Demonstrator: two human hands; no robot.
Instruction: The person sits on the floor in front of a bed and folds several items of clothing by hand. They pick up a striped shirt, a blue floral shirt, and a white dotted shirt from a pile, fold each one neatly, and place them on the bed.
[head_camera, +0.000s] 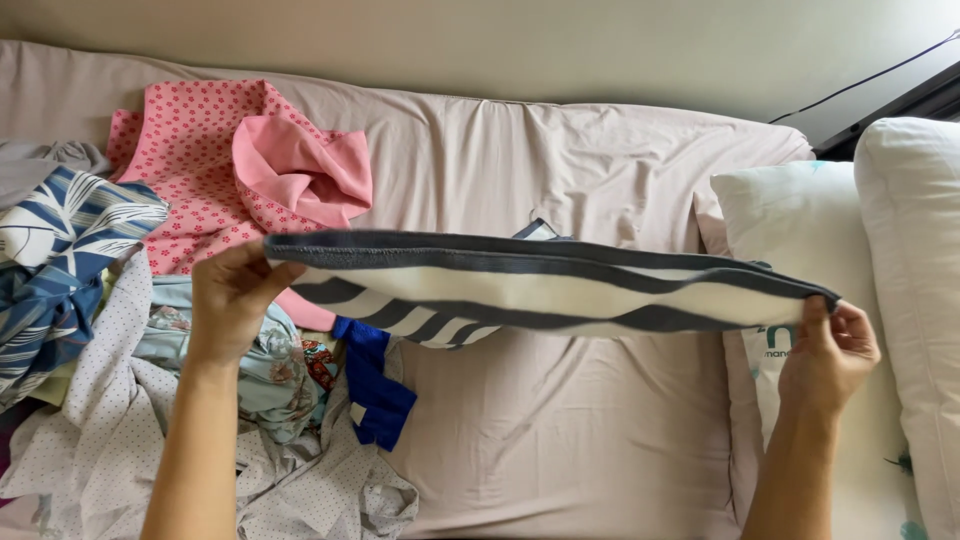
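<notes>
Striped cloth (540, 285) stretched flat above the bed (560, 440), left hand (228, 300) pinching its left end, right hand (828, 360) pinching the right corner, fingers closed on fabric, clothes pile (110, 330) beside left.

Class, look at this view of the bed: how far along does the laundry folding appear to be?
Done: no folded stack shows anywhere. In hand: the left hand and right hand hold a grey-and-white striped garment stretched flat above the bed sheet. Left: a loose heap lies at the left, including a pink floral top, a blue leaf-print cloth and a white dotted cloth.
</notes>
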